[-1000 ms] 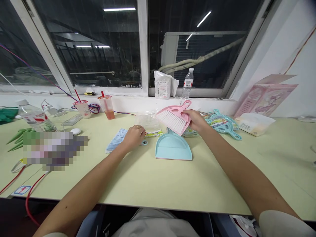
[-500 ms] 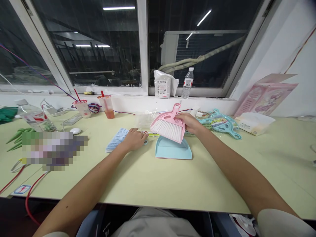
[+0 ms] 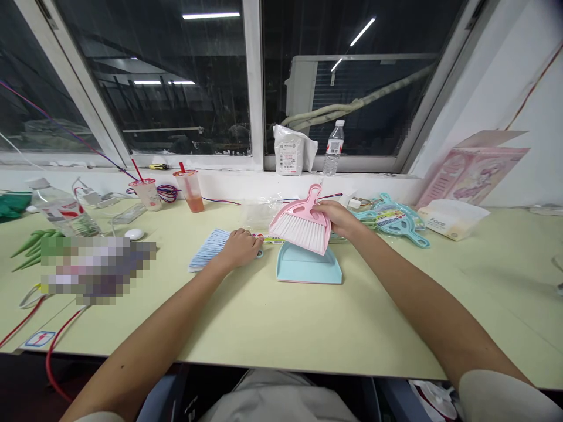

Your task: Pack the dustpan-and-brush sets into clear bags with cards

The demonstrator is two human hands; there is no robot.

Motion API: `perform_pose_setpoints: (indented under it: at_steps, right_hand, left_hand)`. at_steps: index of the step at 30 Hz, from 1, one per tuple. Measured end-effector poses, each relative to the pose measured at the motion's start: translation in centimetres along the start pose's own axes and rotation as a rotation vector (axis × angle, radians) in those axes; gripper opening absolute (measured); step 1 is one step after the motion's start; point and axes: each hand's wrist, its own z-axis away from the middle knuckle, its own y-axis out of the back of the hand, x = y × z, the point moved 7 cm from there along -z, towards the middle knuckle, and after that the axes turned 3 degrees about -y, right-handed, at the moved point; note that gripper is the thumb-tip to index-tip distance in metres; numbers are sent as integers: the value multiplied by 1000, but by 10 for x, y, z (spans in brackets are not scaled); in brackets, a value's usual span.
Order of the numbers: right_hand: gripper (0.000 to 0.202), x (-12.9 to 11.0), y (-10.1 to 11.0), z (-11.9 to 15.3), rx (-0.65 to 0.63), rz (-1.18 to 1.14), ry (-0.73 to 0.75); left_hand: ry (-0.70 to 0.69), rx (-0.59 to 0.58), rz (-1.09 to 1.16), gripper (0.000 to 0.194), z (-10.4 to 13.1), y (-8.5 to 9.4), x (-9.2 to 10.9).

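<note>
A pink brush with white bristles (image 3: 303, 227) is held up by my right hand (image 3: 336, 217), whose fingers close on its edge near the handle. Below and partly behind it, a light blue dustpan (image 3: 308, 271) lies on the table. My left hand (image 3: 241, 246) rests over the handle part of a brush with blue bristles (image 3: 210, 249); its fingers are bent around it, and the handle's end shows at the hand's right side. Behind the hands lies clear plastic packaging (image 3: 259, 214).
Packed blue dustpan sets (image 3: 398, 220), a tissue pack (image 3: 453, 220) and a pink box (image 3: 477, 173) are at the right. Two drink cups (image 3: 191, 190), a large bottle (image 3: 64, 208) and red cables (image 3: 53, 357) are at the left. A small bottle (image 3: 335, 147) stands on the sill.
The pink brush has shifted very slightly to the right. Both hands keep nearly the same places and grips.
</note>
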Motion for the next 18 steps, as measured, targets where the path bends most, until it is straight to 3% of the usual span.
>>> perform_pose_setpoints:
  at_steps: [10, 15, 18]
  right_hand:
    - [13, 1, 6, -3, 18, 11, 4]
    - [14, 0, 10, -5, 22, -6, 10]
    - [13, 0, 12, -7, 35, -26, 14]
  left_hand:
    - [115, 233, 367, 32, -4, 10, -13]
    - [298, 564, 733, 16, 4, 28, -42]
    - [378, 659, 892, 12, 8, 28, -54]
